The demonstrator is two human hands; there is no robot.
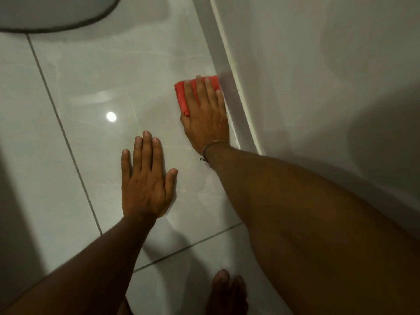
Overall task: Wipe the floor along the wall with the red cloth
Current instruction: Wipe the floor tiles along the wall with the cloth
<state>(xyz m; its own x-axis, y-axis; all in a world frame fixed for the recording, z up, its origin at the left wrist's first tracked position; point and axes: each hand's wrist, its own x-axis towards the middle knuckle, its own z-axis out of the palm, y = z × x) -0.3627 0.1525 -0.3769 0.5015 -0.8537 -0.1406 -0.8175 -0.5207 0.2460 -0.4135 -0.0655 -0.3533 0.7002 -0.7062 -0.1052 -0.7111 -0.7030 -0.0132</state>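
Note:
A folded red cloth (181, 96) lies flat on the glossy white floor tile (102, 76), its right edge against the white skirting (229, 87) at the foot of the wall (318, 64). My right hand (204, 117) presses down on the cloth with fingers spread over it, little finger beside the skirting; a thin bracelet circles the wrist. My left hand (145, 178) rests palm down on the bare tile, fingers apart, nearer to me and left of the cloth, holding nothing.
A round grey-edged object (52, 17) sits at the top left. Dark grout lines (68, 142) cross the floor. My bare foot (227, 292) stands at the bottom edge. A ceiling light reflects off the tile (111, 116).

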